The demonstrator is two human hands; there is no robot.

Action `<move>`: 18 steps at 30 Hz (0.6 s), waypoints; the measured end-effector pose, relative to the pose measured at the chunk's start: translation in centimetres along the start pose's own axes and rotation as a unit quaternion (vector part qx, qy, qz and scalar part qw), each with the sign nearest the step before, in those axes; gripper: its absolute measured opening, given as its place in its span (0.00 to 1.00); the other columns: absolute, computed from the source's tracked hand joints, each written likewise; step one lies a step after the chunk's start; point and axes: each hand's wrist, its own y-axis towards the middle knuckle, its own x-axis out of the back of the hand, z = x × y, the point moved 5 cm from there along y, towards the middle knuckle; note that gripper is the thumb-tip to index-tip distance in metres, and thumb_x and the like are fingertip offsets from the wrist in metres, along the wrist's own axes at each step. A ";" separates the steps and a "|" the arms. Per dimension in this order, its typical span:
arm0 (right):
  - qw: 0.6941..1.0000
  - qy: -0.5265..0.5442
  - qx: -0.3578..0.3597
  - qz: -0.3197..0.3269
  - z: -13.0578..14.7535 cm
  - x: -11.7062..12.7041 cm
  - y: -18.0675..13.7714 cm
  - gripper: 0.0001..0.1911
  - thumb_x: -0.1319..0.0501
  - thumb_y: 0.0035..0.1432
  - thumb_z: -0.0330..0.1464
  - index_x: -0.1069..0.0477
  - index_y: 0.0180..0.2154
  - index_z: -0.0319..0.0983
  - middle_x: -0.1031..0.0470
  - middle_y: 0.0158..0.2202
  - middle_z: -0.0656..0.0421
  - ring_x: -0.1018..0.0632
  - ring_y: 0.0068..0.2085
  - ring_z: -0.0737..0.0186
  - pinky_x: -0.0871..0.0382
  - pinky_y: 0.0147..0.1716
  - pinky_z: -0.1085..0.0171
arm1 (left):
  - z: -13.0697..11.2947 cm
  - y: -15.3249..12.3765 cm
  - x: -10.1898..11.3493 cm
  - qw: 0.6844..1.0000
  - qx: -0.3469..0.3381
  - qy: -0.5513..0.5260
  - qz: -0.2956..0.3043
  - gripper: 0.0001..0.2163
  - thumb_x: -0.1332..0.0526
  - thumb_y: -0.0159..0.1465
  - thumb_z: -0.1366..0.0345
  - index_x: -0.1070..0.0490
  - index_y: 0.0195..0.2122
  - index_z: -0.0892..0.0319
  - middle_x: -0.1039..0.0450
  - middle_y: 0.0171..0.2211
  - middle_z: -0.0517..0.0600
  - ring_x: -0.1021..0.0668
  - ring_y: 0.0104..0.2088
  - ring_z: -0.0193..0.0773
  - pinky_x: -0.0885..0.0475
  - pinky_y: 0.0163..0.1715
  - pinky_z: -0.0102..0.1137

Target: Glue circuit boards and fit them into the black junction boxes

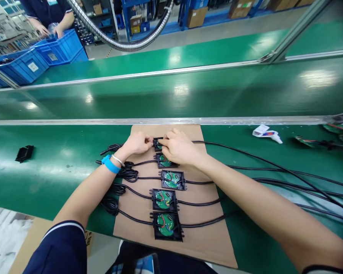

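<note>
Several open black boxes with green circuit boards lie in a column on a brown cardboard sheet (194, 236), each with black cables running out both sides. My left hand (137, 143) and my right hand (178, 146) meet over the farthest box (157, 144), fingers pinched on its edges. The right hand partly covers the second box (165, 161). Below lie the third box (173, 179), a fourth (164, 199) and the nearest (166, 225). A blue band (111, 164) circles my left wrist.
Green worktop with metal rails. A loose black part (24, 153) lies left. A white glue bottle (267, 133) and more boards (317, 141) lie right. Long cables (288, 179) trail right. Another person's hands reach into blue bins (57, 47) at far left. A flexible metal hose (122, 43) hangs overhead.
</note>
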 end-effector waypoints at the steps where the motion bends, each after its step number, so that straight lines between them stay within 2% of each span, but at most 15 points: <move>1: 1.000 -0.001 0.004 0.003 0.7 -0.1 0.0 0.20 0.50 0.64 0.32 0.22 0.46 0.32 0.27 0.40 0.45 0.34 0.44 0.49 0.43 0.41 0.55 | 0.0 0.0 -0.1 1.000 0.000 0.002 -0.001 0.10 0.43 0.59 0.66 0.24 0.26 0.60 0.25 0.24 0.48 0.29 0.25 0.34 0.40 0.27 0.29; 3: 1.000 -0.001 0.014 0.013 2.0 -0.4 0.1 0.21 0.50 0.65 0.33 0.24 0.47 0.28 0.27 0.41 0.43 0.34 0.45 0.47 0.43 0.41 0.55 | 0.1 -0.1 -0.3 1.000 0.001 0.005 0.002 0.10 0.43 0.60 0.65 0.24 0.26 0.60 0.25 0.24 0.49 0.30 0.25 0.35 0.41 0.27 0.30; 6: 0.998 -0.029 0.049 0.020 3.4 -0.6 0.3 0.22 0.51 0.64 0.34 0.22 0.40 0.28 0.27 0.40 0.41 0.34 0.46 0.44 0.45 0.41 0.53 | 0.1 0.0 -0.6 1.000 0.002 0.010 0.015 0.10 0.43 0.59 0.65 0.23 0.26 0.60 0.24 0.26 0.51 0.29 0.26 0.36 0.40 0.28 0.31; 8: 0.995 -0.057 0.074 0.019 3.7 -0.7 0.6 0.22 0.51 0.64 0.34 0.22 0.35 0.30 0.27 0.39 0.40 0.34 0.46 0.44 0.45 0.41 0.52 | 0.1 0.2 -0.7 0.999 0.001 0.030 0.018 0.10 0.43 0.60 0.66 0.22 0.27 0.61 0.24 0.28 0.52 0.28 0.27 0.37 0.39 0.29 0.32; 11: 0.995 -0.067 0.071 0.024 3.5 -0.7 1.0 0.21 0.51 0.64 0.34 0.21 0.35 0.30 0.26 0.40 0.40 0.33 0.47 0.44 0.44 0.41 0.52 | -0.3 0.3 -0.8 0.997 -0.002 0.081 0.021 0.12 0.44 0.62 0.64 0.22 0.29 0.61 0.23 0.30 0.54 0.26 0.30 0.40 0.36 0.31 0.33; 13: 0.997 -0.044 0.053 0.027 3.0 -0.6 0.6 0.21 0.50 0.64 0.35 0.21 0.38 0.29 0.26 0.40 0.41 0.33 0.47 0.44 0.42 0.42 0.51 | -1.1 -0.3 -0.5 0.994 -0.005 0.108 0.017 0.12 0.44 0.63 0.64 0.21 0.32 0.62 0.23 0.34 0.56 0.24 0.34 0.44 0.33 0.35 0.35; 15: 0.999 0.007 0.037 -0.001 2.6 0.2 -1.1 0.22 0.51 0.65 0.35 0.23 0.46 0.29 0.26 0.43 0.42 0.32 0.47 0.43 0.41 0.43 0.50 | -2.2 -2.0 0.2 0.990 -0.013 0.138 -0.015 0.13 0.44 0.64 0.64 0.21 0.41 0.64 0.24 0.40 0.60 0.23 0.42 0.48 0.31 0.43 0.39; 17: 0.995 0.071 0.037 -0.057 2.1 1.5 -4.6 0.24 0.52 0.67 0.36 0.28 0.56 0.31 0.26 0.48 0.43 0.32 0.49 0.43 0.39 0.46 0.48 | -3.2 -5.1 1.0 0.986 -0.042 0.153 -0.046 0.16 0.44 0.66 0.64 0.26 0.50 0.66 0.26 0.46 0.61 0.25 0.48 0.50 0.32 0.50 0.42; 18: 0.991 0.102 0.041 -0.079 1.8 2.1 -6.8 0.25 0.51 0.67 0.37 0.30 0.59 0.33 0.26 0.50 0.44 0.31 0.50 0.44 0.38 0.47 0.47 | -3.5 -7.0 1.3 0.987 -0.065 0.142 -0.042 0.18 0.44 0.67 0.62 0.28 0.54 0.65 0.27 0.48 0.61 0.26 0.50 0.50 0.33 0.52 0.42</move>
